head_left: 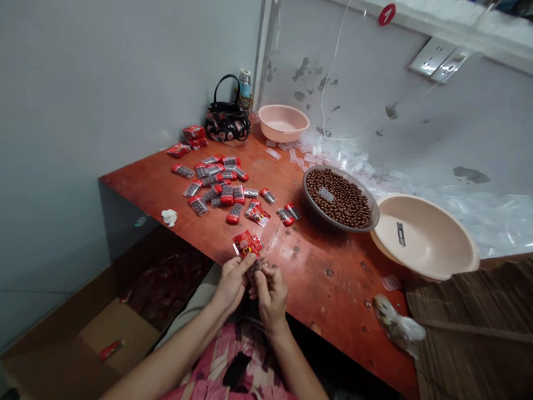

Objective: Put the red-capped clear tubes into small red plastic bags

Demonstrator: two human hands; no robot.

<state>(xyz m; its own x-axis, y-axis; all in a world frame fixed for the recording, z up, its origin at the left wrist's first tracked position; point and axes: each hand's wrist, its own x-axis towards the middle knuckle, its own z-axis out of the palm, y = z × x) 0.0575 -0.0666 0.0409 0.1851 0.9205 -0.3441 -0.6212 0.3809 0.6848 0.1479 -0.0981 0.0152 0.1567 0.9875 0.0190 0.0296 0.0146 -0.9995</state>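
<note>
Red packet [245,242], left of the bowl [315,211] and nearer me: my left hand [234,282] pinches it and my right hand [271,288] grips its near end, partly hidden. Probably light, thin and slippery, so best held by the edges. Grey wall [366,66] stands behind the bowl, red table [314,272] lies beneath, pale basin [425,236] just right, small packs [239,194] left.

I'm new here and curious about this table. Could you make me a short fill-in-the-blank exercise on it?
1. The left hand holds a packet whose main colour is ____.
2. The small balls in the grey bowl are ____ in colour.
3. In the picture, the large pale basin stands to the ____ of that bowl.
4. The patterned handbag is mainly ____ in colour.

Missing words: red; brown; right; black.
</note>
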